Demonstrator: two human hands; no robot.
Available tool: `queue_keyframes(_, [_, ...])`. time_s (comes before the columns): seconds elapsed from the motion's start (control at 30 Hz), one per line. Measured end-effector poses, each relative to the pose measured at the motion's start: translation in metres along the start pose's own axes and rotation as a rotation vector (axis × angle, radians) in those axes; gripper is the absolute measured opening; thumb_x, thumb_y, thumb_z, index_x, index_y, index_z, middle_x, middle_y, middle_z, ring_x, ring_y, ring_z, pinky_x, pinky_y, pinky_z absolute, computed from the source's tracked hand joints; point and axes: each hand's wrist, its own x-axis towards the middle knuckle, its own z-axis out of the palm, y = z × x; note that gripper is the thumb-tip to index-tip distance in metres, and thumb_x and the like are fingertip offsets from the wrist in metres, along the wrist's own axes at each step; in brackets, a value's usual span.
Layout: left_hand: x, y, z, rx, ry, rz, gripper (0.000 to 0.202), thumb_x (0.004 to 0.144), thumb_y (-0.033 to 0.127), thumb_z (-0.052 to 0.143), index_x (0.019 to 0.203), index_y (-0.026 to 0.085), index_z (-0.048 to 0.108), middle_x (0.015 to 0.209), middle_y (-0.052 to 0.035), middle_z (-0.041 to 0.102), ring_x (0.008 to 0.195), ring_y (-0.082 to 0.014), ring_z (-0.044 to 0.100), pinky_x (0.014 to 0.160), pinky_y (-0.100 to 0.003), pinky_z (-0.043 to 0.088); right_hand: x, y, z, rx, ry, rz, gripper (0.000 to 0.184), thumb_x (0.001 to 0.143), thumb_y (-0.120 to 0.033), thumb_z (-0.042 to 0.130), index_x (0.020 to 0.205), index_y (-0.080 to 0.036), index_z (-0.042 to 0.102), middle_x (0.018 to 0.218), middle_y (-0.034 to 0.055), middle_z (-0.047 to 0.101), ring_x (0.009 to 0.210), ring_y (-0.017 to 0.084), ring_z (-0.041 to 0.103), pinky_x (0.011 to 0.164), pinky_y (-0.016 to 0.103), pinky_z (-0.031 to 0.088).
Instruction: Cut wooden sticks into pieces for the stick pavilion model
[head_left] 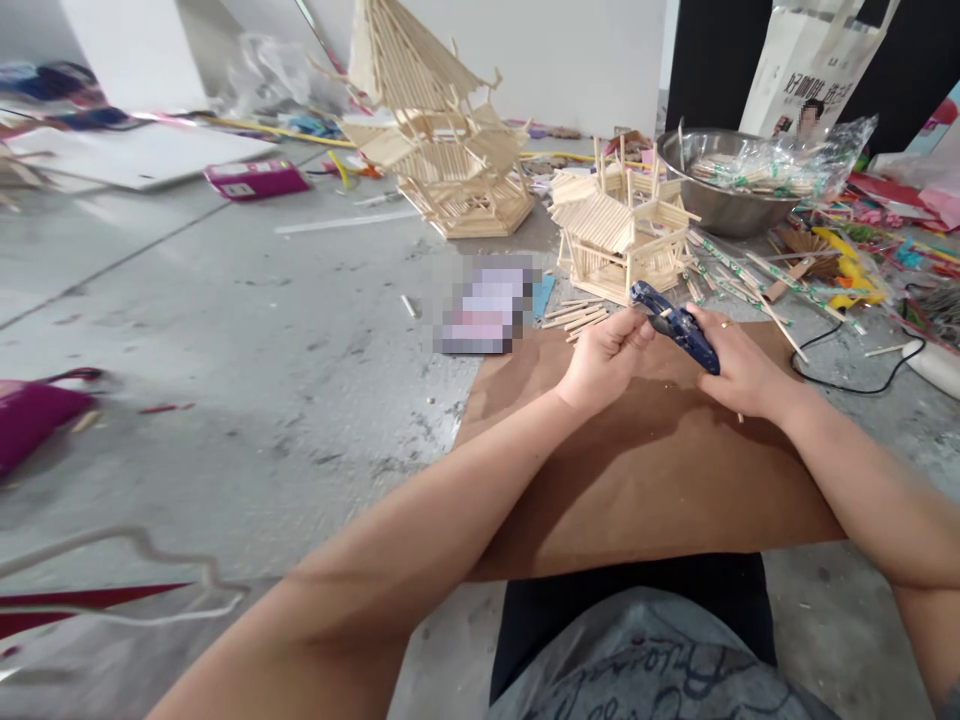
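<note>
Item, over our cardboard sheet [645,480]: right hand [739,372], fingers clamped round blue glue gun [679,325]; left hand [604,362], fingertips pinched on a short stick [664,313] at its nozzle. Behind: tall stick pagoda [439,130], roofed and whole; smaller stick house [619,235], uprights bare above its roof; loose sticks [577,315] beside it, unglued, we judge

Craft workspace on concrete floor [247,330], stick-built model pavilions [439,140], scattered sticks [577,316]

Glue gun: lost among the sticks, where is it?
Head view, right of centre: the glue gun sits in the right hand over the brown cardboard, nozzle by the left hand, near the smaller stick house.
</note>
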Motion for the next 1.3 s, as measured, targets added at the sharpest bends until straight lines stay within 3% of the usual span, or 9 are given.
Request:
queue_keyframes(0.27, [0.0, -0.022, -0.003, 0.348, 0.052, 0.247, 0.027, 0.088, 0.028, 0.035, 0.081, 0.014, 0.056, 0.065, -0.0026, 0.056, 0.058, -0.0083, 0.051, 0.057, -0.019, 0.039, -0.003, -0.005, 0.005, -0.012, 0.015, -0.005, 0.081, 0.066, -0.018, 0.048, 0.139, -0.017, 0.013, 0.128, 0.0167, 0.039, 0.119, 0.033, 0.038, 0.096, 0.055, 0.032])
queue_keyframes(0.57, [0.001, -0.027, -0.004, 0.367, 0.011, 0.3, 0.028, 0.089, 0.027, 0.033, 0.086, 0.014, 0.058, 0.07, -0.0052, 0.059, 0.062, -0.01, 0.053, 0.058, -0.02, 0.04, -0.001, 0.001, 0.008, -0.057, 0.01, -0.028, 0.087, 0.067, -0.017, 0.049, 0.141, -0.019, 0.004, 0.127, 0.0163, 0.037, 0.119, 0.034, 0.036, 0.095, 0.055, 0.032])
queue_keyframes(0.77, [-0.004, -0.012, 0.0, 0.103, -0.01, 0.075, 0.027, 0.087, 0.034, 0.038, 0.084, 0.015, 0.057, 0.063, -0.0007, 0.053, 0.058, -0.0091, 0.049, 0.056, -0.02, 0.038, -0.001, 0.001, 0.009, -0.039, 0.043, -0.037, 0.088, 0.067, -0.017, 0.048, 0.14, -0.022, 0.0, 0.129, 0.0155, 0.036, 0.12, 0.034, 0.035, 0.094, 0.057, 0.032])
queue_keyframes(0.93, [-0.004, 0.009, 0.002, -0.26, -0.029, -0.233, 0.036, 0.08, 0.048, 0.048, 0.062, 0.017, 0.046, 0.05, 0.0047, 0.036, 0.046, -0.006, 0.034, 0.046, -0.02, 0.03, 0.0, 0.003, 0.009, -0.035, 0.06, -0.013, 0.086, 0.065, -0.015, 0.047, 0.141, -0.017, 0.006, 0.131, 0.0172, 0.036, 0.123, 0.033, 0.034, 0.096, 0.055, 0.032])
queue_keyframes(1.13, [0.003, 0.017, -0.006, -0.603, -0.228, -0.502, 0.039, 0.071, 0.053, 0.056, 0.063, 0.017, 0.045, 0.04, 0.0094, 0.026, 0.036, -0.0032, 0.021, 0.037, -0.019, 0.018, 0.0, 0.005, 0.002, 0.0, -0.012, -0.13, 0.083, 0.066, -0.017, 0.047, 0.14, -0.018, 0.008, 0.133, 0.0169, 0.035, 0.124, 0.031, 0.034, 0.097, 0.053, 0.032])
queue_keyframes(1.3, [0.003, 0.016, -0.008, -0.623, -0.236, -0.538, 0.036, 0.07, 0.048, 0.06, 0.064, 0.016, 0.046, 0.04, 0.0095, 0.029, 0.036, -0.0018, 0.022, 0.038, -0.017, 0.018, -0.001, 0.002, 0.005, -0.019, 0.037, -0.096, 0.081, 0.068, -0.018, 0.046, 0.14, -0.017, 0.008, 0.131, 0.0173, 0.037, 0.121, 0.032, 0.036, 0.095, 0.053, 0.034])
